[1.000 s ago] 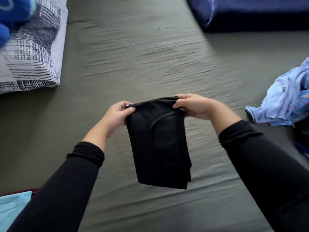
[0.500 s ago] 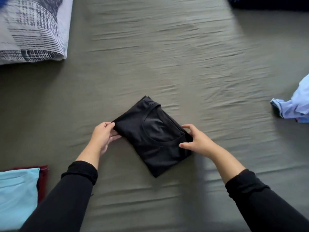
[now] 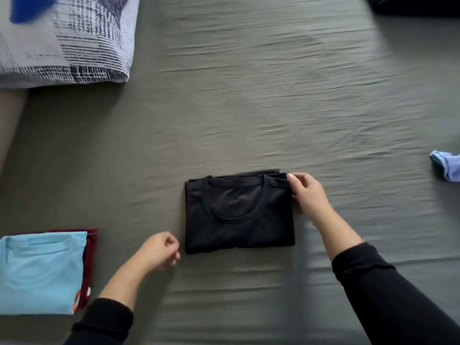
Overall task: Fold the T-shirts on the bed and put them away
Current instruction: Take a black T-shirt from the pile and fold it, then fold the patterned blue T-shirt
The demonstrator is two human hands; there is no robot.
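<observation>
A folded black T-shirt (image 3: 239,215) is laid flat on the grey-green bed sheet (image 3: 249,108), its round neckline turned upward and its edges squared into a compact rectangle. This shirt is taken as the landmark for all that follows.

The right hand (image 3: 307,192) is placed against the shirt's upper right corner. Its fingertips (image 3: 290,176) are seen touching the edge of the cloth there, with the fingers gently bent; whether the fabric is actually pinched cannot be told. The right forearm, clothed in a black sleeve (image 3: 388,292), is stretched away below and to the right of the shirt.

The left hand (image 3: 159,251) is held just beside the shirt's lower left corner, apart from the cloth. Its fingers are loosely curled inward and nothing is held in them.

Well to the left of the shirt, a folded light blue T-shirt (image 3: 39,272) is stacked on a dark red garment (image 3: 90,257), of which only a strip along the right side is visible. Far above and to the left, a pillow (image 3: 74,46) with a dark hatched print is seen, with a blurred blue object (image 3: 27,9) on it. Far to the right, a crumpled pale blue garment (image 3: 446,166) is cut off by the frame's edge. A dark blue mass (image 3: 418,5) is visible at the upper right corner.
</observation>
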